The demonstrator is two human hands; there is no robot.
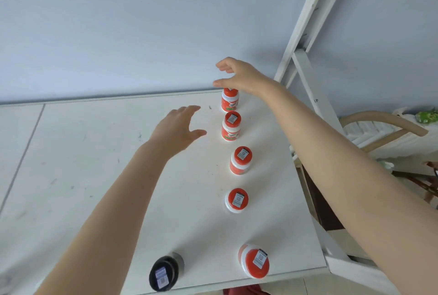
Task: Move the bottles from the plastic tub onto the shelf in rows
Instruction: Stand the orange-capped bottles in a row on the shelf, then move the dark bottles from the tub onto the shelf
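Observation:
Several red-capped bottles stand in a line on the white shelf (pixel 94 152), running from the back edge to the front. The farthest bottle (pixel 230 102) stands at the back edge. My right hand (pixel 239 76) hovers right over its cap with thumb and fingers spread apart; I cannot tell if it touches. The nearest red bottle (pixel 254 261) stands by the front edge. A black-capped bottle (pixel 164 273) stands to its left. My left hand (pixel 176 130) floats empty over the shelf, fingers spread, left of the second bottle (pixel 231 127). The tub is out of view.
A white metal frame post (pixel 305 22) rises at the shelf's back right corner. Beyond the right edge are a curved wooden chair back (pixel 384 121) and a green item (pixel 427 117). A pale wall closes the back. The shelf's left part is bare.

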